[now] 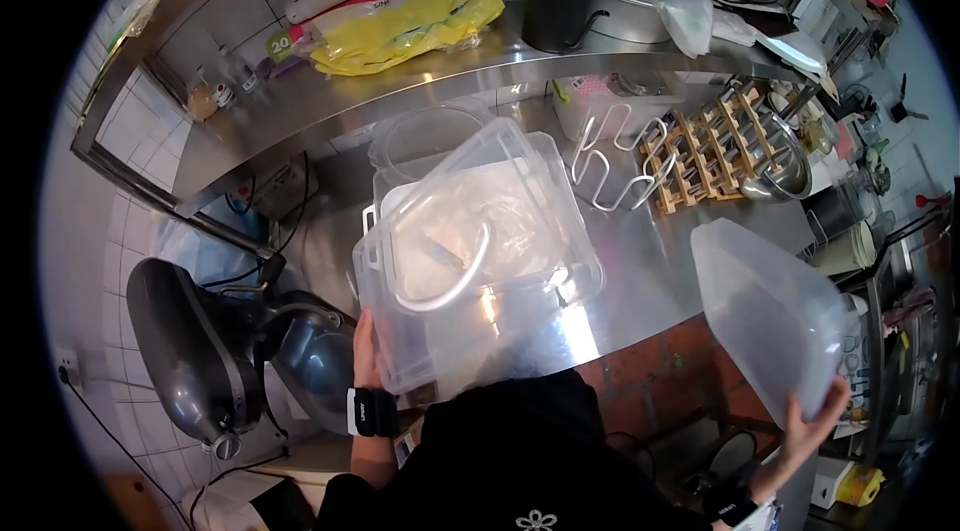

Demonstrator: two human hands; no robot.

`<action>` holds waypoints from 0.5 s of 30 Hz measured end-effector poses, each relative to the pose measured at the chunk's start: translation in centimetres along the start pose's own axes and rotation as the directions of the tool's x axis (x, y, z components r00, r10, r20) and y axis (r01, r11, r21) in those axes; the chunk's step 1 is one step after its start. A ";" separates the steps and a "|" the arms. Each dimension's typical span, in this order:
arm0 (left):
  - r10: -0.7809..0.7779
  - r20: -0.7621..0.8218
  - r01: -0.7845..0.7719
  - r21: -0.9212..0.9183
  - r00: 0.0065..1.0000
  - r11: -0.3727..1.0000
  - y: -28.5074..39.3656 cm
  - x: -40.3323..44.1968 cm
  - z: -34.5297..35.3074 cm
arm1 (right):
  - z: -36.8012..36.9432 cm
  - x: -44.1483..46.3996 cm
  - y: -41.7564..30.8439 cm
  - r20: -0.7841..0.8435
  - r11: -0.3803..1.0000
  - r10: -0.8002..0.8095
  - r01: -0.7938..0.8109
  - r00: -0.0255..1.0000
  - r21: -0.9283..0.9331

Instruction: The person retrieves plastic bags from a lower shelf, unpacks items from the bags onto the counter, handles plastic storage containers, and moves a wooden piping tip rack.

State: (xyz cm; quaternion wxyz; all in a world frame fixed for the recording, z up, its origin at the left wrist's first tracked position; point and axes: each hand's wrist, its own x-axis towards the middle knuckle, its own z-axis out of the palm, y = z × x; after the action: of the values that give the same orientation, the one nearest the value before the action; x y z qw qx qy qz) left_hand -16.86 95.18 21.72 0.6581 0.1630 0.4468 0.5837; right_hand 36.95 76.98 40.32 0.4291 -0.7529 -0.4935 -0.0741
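Observation:
My left hand (364, 356) grips the near left edge of a clear plastic lid (405, 356). The lid lies askew over a translucent tub (590, 271) on the steel counter, and a pale, flour-like mass (500, 221) shows through it. A curved white strip (470, 271) shows at the same spot; whether it is above or under the lid I cannot tell. Off to the right, my right hand (815, 426) is closed on the near end of a translucent plastic container (765, 311), held tilted beyond the counter's front edge. That container looks empty.
A dark stand mixer (190, 351) stands at left. Behind the tubs are a white wire rack (605, 176) and a wooden rack (710, 151). The steel shelf (420, 91) above carries a yellow bag (410, 26) and a black pitcher (558, 9).

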 end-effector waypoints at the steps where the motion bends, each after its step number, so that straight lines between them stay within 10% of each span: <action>1: 0.021 0.020 -0.022 0.041 1.000 0.999 -0.4 -0.2 -0.8 | -1.1 0.5 -1.3 -0.025 0.992 0.075 -0.072 0.997 0.104; 5: -0.024 0.051 0.026 -0.042 0.998 0.999 -1.6 -2.4 -2.3 | 2.5 1.5 -4.1 -0.130 0.752 0.454 -0.301 0.882 0.586; 9: -0.148 0.094 0.163 -0.182 0.985 0.970 -5.6 -3.4 -6.3 | 10.8 1.5 -4.6 0.287 0.400 0.543 -0.543 0.789 0.738; 12: 0.068 0.414 0.139 -0.449 0.908 0.883 -5.5 -4.2 -4.8 | 17.1 1.4 -9.6 0.568 0.249 0.410 -0.687 0.714 0.683; 13: 0.158 0.508 0.197 -0.576 0.846 0.793 -5.2 -4.4 -3.7 | 21.5 2.1 -5.0 0.783 0.056 0.391 -0.862 0.483 0.503; 15: 0.206 0.538 0.182 -0.580 0.817 0.794 -5.4 -4.6 -4.2 | 26.5 2.2 -6.6 0.895 -0.061 0.235 -0.913 0.380 0.404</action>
State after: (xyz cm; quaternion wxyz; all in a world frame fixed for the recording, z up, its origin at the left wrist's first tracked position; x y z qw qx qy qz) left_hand -16.40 88.28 17.33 0.7741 0.1146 0.0141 0.6224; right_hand 24.48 98.45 28.84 0.5694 -0.4759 -0.1233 0.6589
